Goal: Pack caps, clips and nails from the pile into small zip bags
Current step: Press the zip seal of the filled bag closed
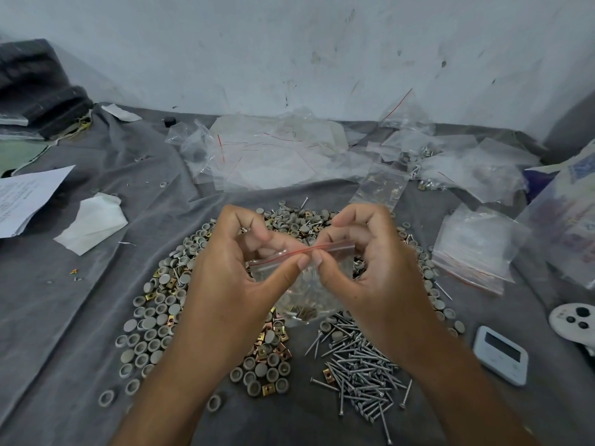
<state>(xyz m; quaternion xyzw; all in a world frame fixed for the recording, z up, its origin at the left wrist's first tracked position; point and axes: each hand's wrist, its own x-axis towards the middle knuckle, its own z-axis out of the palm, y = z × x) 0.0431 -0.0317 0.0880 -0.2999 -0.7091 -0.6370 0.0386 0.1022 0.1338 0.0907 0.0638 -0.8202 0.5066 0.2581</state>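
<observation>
Two hands, the left hand (pixel 231 268) and the right hand (pixel 370 262), are seen, with one small zip bag (pixel 306 284) held between them. One white timer (pixel 501 354) is counted near right, one white tissue (pixel 93 223) at left. Caps (pixel 151 329), brass clips (pixel 272 344) and nails (pixel 360 371) are too many to be counted.

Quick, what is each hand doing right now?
Left hand: pinches the red zip strip of the small zip bag.
Right hand: pinches the same strip beside it.
</observation>
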